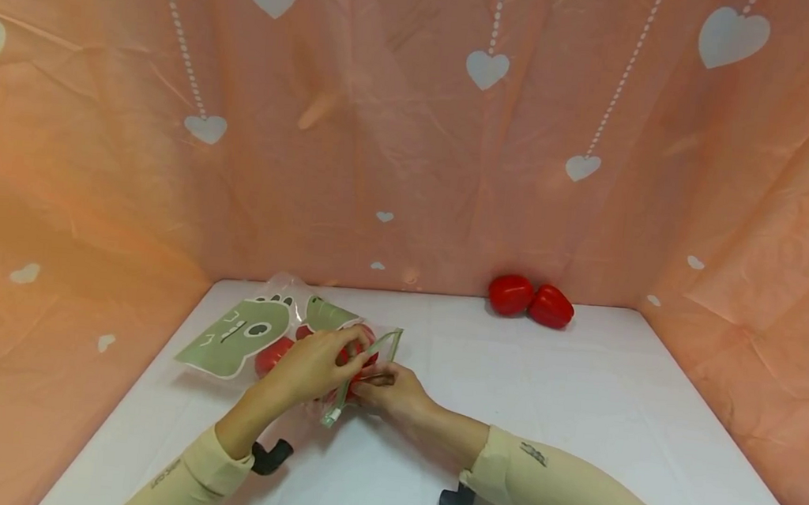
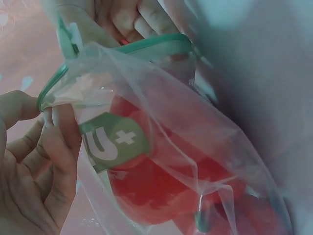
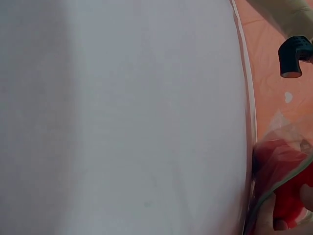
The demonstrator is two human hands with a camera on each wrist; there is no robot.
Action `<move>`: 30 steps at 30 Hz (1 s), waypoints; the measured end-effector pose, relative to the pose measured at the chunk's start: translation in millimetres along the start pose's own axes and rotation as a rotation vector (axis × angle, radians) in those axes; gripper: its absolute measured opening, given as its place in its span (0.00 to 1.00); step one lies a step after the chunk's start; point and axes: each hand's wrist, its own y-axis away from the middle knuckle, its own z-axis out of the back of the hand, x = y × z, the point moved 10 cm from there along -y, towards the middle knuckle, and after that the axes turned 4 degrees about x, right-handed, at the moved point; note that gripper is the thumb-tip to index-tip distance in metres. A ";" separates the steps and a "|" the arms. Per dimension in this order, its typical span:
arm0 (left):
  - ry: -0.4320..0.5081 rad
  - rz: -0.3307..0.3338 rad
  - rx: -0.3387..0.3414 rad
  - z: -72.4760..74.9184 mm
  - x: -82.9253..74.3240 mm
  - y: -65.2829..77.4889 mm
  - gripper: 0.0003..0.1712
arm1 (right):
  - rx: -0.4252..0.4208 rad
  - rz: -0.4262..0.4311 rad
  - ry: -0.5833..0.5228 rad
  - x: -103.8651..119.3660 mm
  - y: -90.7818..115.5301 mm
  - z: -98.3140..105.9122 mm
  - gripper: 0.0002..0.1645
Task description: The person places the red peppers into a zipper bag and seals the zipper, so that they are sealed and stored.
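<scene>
A clear zip bag [image 1: 222,349] with a green cartoon print lies at the left of the table, several red bell peppers [image 2: 146,191] visible through its film. My left hand [image 1: 313,364] pinches the green-edged rim [image 2: 156,44] of the bag between thumb and fingers, keeping the mouth apart. At that mouth, my right hand [image 1: 396,394] grips a red bell pepper [image 3: 289,198], its thumb and fingers on either side. The rim and film hide part of this pepper. A slider [image 1: 332,415] hangs at the near end of the rim.
Two more red bell peppers, one [image 1: 510,295] beside the other [image 1: 551,307], sit at the table's back edge, right of centre. The white table [image 1: 578,401] meets a peach curtain [image 1: 418,166] with white hearts. Black wrist-worn devices [image 1: 273,457] stick out below both sleeves.
</scene>
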 end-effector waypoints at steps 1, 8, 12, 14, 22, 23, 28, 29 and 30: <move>-0.001 0.003 -0.001 0.0 0.5 0.2 0.04 | 0.001 -0.006 0.001 -0.5 -1.0 -0.6 0.21; 0.022 0.029 0.022 -3.6 8.0 3.9 0.04 | 0.033 -0.026 0.001 -2.1 -3.7 -1.9 0.20; 0.037 0.051 0.031 -5.8 14.5 4.9 0.04 | 0.059 -0.009 0.006 0.6 -1.3 2.3 0.21; 0.047 0.059 0.035 -6.9 18.1 5.6 0.03 | 0.062 0.001 0.006 2.9 1.1 6.3 0.21; 0.092 0.091 0.030 -10.1 30.1 8.6 0.04 | -0.013 -0.009 0.050 8.4 10.3 32.1 0.20; 0.094 0.091 0.030 -10.2 30.1 8.7 0.04 | -0.028 -0.008 0.065 9.3 11.0 36.5 0.19; 0.094 0.127 0.036 -11.3 33.0 8.6 0.05 | -0.092 0.024 0.157 18.0 16.2 59.6 0.19; 0.094 0.132 0.037 -11.6 33.4 8.9 0.05 | -0.103 0.032 0.180 19.7 17.3 64.8 0.19; 0.091 0.135 0.037 -11.8 33.8 9.0 0.05 | -0.112 0.044 0.201 21.5 18.6 69.8 0.19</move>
